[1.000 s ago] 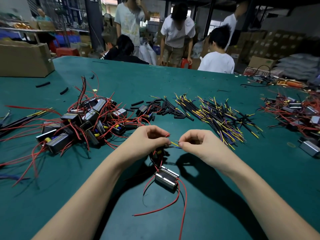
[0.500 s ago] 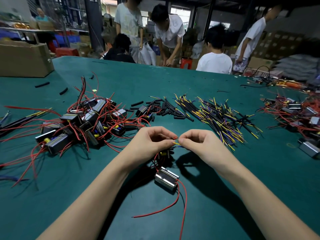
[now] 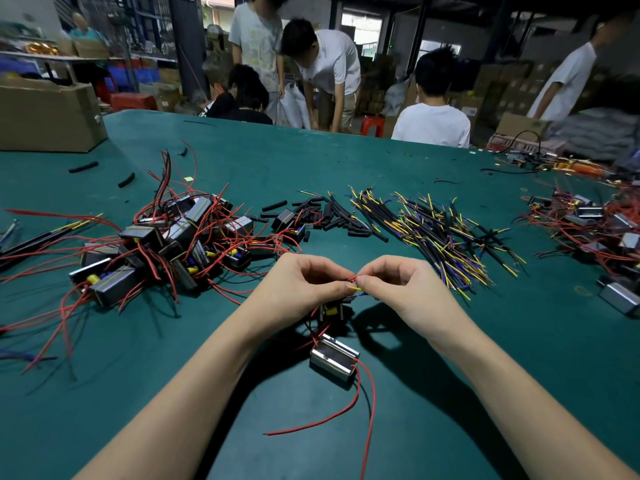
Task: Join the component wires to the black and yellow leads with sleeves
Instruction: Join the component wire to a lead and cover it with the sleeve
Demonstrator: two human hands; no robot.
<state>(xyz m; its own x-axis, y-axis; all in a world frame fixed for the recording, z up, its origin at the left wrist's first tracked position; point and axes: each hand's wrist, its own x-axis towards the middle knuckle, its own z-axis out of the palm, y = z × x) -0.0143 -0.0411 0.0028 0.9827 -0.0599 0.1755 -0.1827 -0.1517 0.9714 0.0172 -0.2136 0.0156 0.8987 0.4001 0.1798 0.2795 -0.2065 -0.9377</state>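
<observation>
We are holding two thin wires up over the green table (image 3: 450,393). Our left hand (image 3: 298,289) pinches a red wire (image 3: 352,277) between thumb and finger. Our right hand (image 3: 405,285) pinches a yellow lead end (image 3: 354,288) the same way. The two hands are almost touching, and the wire tips meet right between them. We cannot tell if the tips are twisted together yet, because they are so small.

Just below our hands hangs a little black and yellow part (image 3: 331,310). Nearer to us than that, a shiny metal component (image 3: 334,356) lies on the table, with two red wires curling away from it toward us.

Left of our hands is a big messy pile of components (image 3: 156,251) with red wires. Beyond our hands is a small heap of black sleeves (image 3: 322,216). Right of the sleeves lies the pile of black and yellow leads (image 3: 440,233). Far off to the right of our hands is another pile of parts (image 3: 599,233).

We think these wires are very light and bendy. They will flop if we hold them far back, so it is best to pinch them close to the bare tips. The tips look thin and could snap or fray if we twist too hard. The sleeves look small and smooth, so they might slip from our fingers. The metal component looks heavier and should stay put on the table.
</observation>
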